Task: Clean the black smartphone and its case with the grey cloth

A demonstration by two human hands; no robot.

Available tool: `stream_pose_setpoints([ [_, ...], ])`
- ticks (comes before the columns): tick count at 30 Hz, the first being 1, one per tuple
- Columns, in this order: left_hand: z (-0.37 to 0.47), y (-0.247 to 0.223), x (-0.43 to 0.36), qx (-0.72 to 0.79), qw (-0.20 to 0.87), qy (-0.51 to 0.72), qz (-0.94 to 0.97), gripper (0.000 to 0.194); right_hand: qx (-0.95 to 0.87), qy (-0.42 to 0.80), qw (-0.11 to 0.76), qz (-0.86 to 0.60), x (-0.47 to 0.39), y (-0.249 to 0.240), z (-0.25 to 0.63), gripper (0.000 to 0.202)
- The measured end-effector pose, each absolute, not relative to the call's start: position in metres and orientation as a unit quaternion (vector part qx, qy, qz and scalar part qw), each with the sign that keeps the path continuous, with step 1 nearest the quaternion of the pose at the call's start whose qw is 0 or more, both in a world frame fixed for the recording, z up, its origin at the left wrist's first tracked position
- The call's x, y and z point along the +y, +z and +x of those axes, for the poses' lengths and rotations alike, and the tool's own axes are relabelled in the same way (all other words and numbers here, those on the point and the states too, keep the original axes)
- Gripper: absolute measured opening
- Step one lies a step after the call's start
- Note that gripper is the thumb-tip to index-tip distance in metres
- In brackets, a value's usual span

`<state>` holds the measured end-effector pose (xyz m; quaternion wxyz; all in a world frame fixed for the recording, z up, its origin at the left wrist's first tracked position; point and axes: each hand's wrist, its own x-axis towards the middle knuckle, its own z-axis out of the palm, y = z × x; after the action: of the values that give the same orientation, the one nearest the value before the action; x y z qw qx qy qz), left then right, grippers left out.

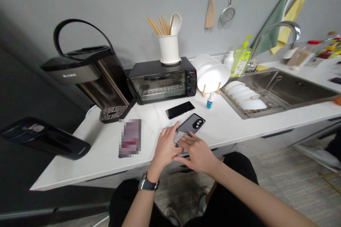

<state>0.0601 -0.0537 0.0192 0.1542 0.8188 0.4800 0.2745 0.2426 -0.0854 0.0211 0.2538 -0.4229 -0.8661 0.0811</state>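
Observation:
A translucent grey phone case [188,123] with a black rim and camera cutouts is held at the counter's front edge. My left hand [165,146] grips its lower left end, with the index finger along the side. My right hand [198,151] has its fingers over the lower part of the case, covering that end. Just behind lies a black phone [180,110], screen up. A small white bottle with a blue label [210,101] stands to the right. On the left, a pixelated flat item [130,138] rests on the white counter [151,120].
Behind are a toaster oven [162,85] with a utensil cup [169,48] on top and a rack of white plates [213,78]. A dark dispenser [98,81] and black container [45,138] stand left. The sink [298,88] with bowls lies right.

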Motion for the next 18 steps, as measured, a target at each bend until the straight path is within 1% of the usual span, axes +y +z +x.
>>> stream_pose_setpoints([
  [3,0.062,0.019,-0.053,0.482,0.155,0.285,0.814,0.090,-0.857,0.091,0.254,-0.439,-0.083,0.022,0.274,0.037],
  [6,0.066,0.022,-0.053,0.482,0.156,0.288,0.813,0.088,-0.827,0.034,0.245,-0.505,-0.059,0.023,0.306,0.036],
  [9,0.069,0.024,-0.053,0.478,0.157,0.286,0.816,0.086,-0.799,-0.008,0.243,-0.551,-0.041,0.022,0.303,0.037],
  [11,0.068,0.024,-0.052,0.476,0.157,0.284,0.817,0.084,-0.807,0.000,0.245,-0.538,-0.045,0.022,0.280,0.039],
  [15,0.064,0.023,-0.052,0.467,0.162,0.267,0.827,0.087,-0.852,0.059,0.252,-0.455,-0.078,0.023,0.240,0.044],
  [18,0.063,0.023,-0.052,0.474,0.160,0.268,0.823,0.088,-0.853,0.087,0.259,-0.445,-0.092,0.023,0.254,0.037],
])
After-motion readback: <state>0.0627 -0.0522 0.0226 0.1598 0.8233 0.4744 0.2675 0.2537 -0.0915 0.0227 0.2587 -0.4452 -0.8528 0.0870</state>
